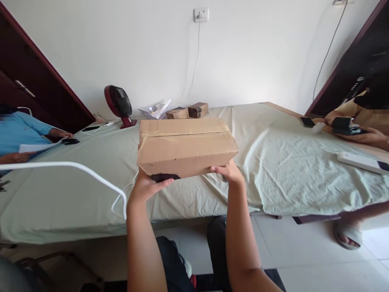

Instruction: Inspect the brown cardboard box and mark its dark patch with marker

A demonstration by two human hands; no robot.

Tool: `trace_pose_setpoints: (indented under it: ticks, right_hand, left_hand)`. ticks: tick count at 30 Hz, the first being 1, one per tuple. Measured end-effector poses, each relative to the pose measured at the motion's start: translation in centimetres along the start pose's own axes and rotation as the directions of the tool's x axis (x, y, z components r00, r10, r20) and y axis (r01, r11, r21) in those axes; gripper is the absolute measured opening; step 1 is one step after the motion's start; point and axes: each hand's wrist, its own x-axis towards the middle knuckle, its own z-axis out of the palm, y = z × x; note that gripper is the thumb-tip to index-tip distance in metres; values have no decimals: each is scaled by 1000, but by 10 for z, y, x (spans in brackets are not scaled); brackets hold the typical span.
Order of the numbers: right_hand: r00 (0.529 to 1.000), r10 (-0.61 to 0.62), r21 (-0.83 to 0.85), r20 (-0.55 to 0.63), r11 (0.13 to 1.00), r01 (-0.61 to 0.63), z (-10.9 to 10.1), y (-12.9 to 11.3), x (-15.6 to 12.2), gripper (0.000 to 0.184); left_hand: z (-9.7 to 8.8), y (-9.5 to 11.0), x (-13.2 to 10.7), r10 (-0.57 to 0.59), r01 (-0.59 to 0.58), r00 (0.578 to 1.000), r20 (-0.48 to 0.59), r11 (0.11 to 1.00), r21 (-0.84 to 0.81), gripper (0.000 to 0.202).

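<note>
Between my two hands is a brown cardboard box (188, 150), its top seam taped over and a black smudge on its near lower left. My left hand (147, 184) grips the near left corner, thumb along the front face. At the near right corner, my right hand (229, 172) has its thumb on the front and its other fingers hidden under or behind the box. The box appears held up over the near part of the cloth-covered table (91, 190); whether its underside touches the cloth is hidden.
Two small cardboard boxes (197, 110), white papers (154, 109) and a red fan (120, 103) stand by the wall. A white cable (75, 164) crosses the left side near my forearm. People sit at both ends. A phone (306, 121) and white device (361, 161) lie right.
</note>
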Motion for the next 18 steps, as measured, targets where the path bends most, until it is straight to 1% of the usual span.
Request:
trace_pose_setpoints:
  ticks: [2,4,6,8,9,10,11,12,13,14,15,16,17,18]
  right_hand:
    - [995,-57,27,-76,998,59,10,7,1,96]
    - [977,-125,96,-173,985,143,24,14,5,103]
    - [957,-161,181,-241,961,207,39,20,9,108]
    - [950,-172,217,-262,949,231,51,23,12,113]
    - [949,-178,203,-261,951,234,55,23,14,115]
    - [948,-188,172,-257,956,237,56,22,14,116]
    - [947,-201,132,-250,962,238,55,20,15,116]
    - [948,-210,91,-238,967,237,52,18,15,116]
    - [949,-217,56,-227,970,235,48,14,14,116]
    - [951,-222,29,-217,972,234,44,9,13,116]
    - [952,-228,8,-206,972,235,39,5,11,117]
    - [952,-236,-4,-193,971,240,35,0,10,118]
    - [954,-247,-3,-172,968,250,31,-4,9,120]
    - [955,-258,13,-146,965,263,28,-7,7,121]
  left_hand:
    - [-2,2,-3,-53,51,997,58,998,24,68]
    - [3,1,-6,-112,109,991,80,993,33,56]
    - [15,-4,-9,-186,188,977,103,982,-9,53]
    - [29,-12,-11,-233,252,953,195,965,-74,53]
    - [35,-17,-11,-251,284,932,260,954,-97,55]
    - [39,-22,-10,-264,312,913,312,943,-116,63]
    - [40,-26,-8,-267,328,906,330,933,-147,74]
    - [39,-30,-6,-255,324,916,311,925,-196,88]
    - [36,-32,-4,-228,292,940,253,921,-258,105]
    - [30,-34,-2,-186,233,967,175,921,-313,121]
    - [23,-34,0,-134,159,986,95,923,-352,132]
    - [15,-32,0,-74,91,995,61,933,-347,142]
    - [6,-30,0,-27,52,996,90,952,-300,145]
    - [-2,-26,-1,-8,43,989,146,971,-235,140]
